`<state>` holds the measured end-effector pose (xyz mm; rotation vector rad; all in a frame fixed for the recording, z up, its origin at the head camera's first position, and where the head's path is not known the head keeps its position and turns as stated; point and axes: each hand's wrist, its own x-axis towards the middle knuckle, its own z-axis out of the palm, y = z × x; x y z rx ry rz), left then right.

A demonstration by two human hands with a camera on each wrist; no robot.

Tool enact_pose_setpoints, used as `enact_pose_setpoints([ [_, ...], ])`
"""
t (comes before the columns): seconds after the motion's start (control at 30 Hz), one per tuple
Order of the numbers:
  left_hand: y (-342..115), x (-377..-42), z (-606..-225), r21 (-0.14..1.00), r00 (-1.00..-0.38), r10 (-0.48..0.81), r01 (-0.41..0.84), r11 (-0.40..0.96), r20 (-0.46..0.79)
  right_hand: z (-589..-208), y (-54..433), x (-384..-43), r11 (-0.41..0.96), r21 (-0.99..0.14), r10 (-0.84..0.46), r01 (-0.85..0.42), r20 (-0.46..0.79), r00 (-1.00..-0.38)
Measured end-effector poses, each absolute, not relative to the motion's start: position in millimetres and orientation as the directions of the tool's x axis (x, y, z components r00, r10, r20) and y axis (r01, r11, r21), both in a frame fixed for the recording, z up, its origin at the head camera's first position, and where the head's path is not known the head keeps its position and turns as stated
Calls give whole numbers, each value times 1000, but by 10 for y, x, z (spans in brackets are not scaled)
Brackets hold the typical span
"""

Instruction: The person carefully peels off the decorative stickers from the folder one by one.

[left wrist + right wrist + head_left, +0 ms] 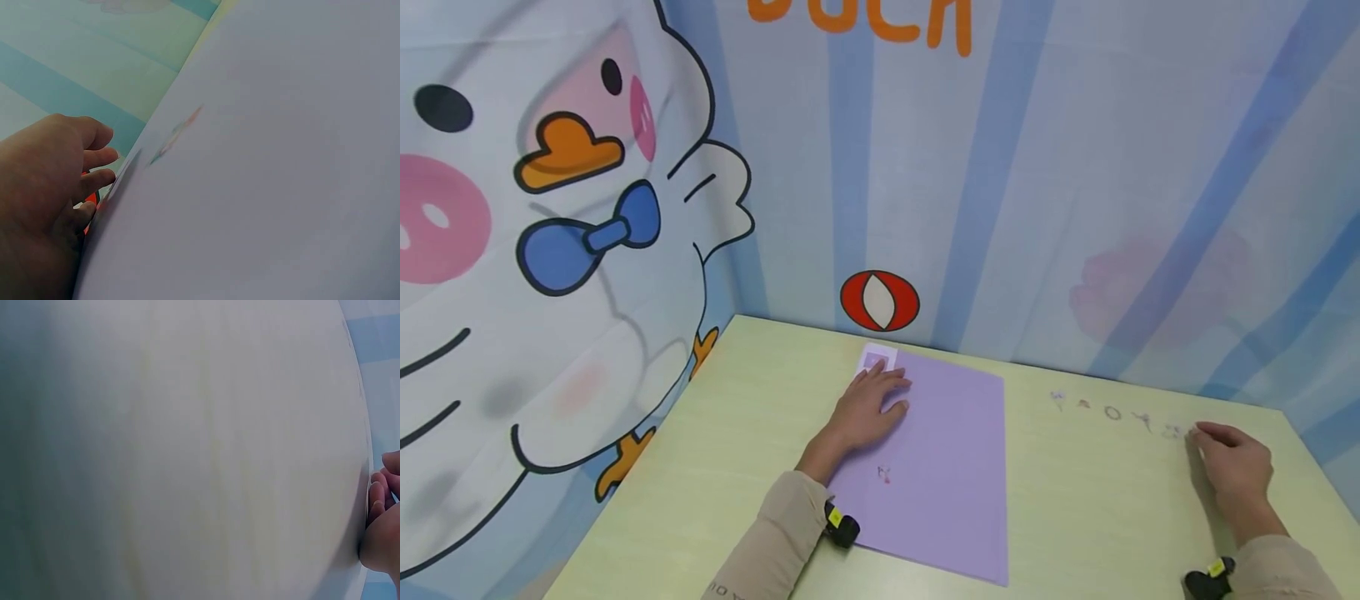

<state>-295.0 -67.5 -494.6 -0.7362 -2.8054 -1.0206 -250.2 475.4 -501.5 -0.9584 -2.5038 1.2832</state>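
Note:
A flat purple sheet (951,467) lies on the table, with a small multicoloured piece (883,474) on its lower left part. My left hand (868,408) rests along the sheet's upper left side, fingers spread, fingertips over a small white card with a purple square (867,357). In the left wrist view the left hand (56,181) is beside the sheet's edge. My right hand (1236,462) has its fingers bent, with fingertips right at a small pale purple cluster (1171,432) on the table. I cannot tell whether a piece is pinched there.
To the right of the sheet runs a row of small pieces: a flower shape (1057,399), a tiny dark one (1084,404), a ring (1112,412) and a branching one (1142,419). A printed duck curtain (910,167) stands along the pale yellow table's (700,467) back and left edges.

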Motion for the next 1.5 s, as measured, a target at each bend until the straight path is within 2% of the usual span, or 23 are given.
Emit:
enact_pose_setpoints([
  [0.4, -711, -2999, -4973, 567, -887, 412, 453, 688, 208, -4995, 4772, -2509, 461, -773, 566, 436, -123, -815],
  [0.63, -708, -3008, -5002, 574, -883, 415, 460, 678, 219, -4989, 4755, -2457, 526, -760, 521, 381, -66, -851],
  [0.8, -701, -2998, -5006, 568, -884, 417, 459, 684, 211, -4973, 4704, -2413, 458, -817, 543, 351, -55, -838],
  [0.93, -679, -2996, -5004, 566, -881, 424, 464, 681, 212, -4935, 4591, -2374, 453, -850, 527, 268, 13, -850],
  [1.17, -673, -2972, -4992, 568, -881, 426, 461, 681, 205, -4841, 4026, -2486, 520, -853, 323, 32, 162, -932],
  [1.5, -695, -2969, -4958, 565, -879, 424, 467, 680, 217, -4632, 2976, -2564, 452, -877, 92, -166, 231, -969],
])
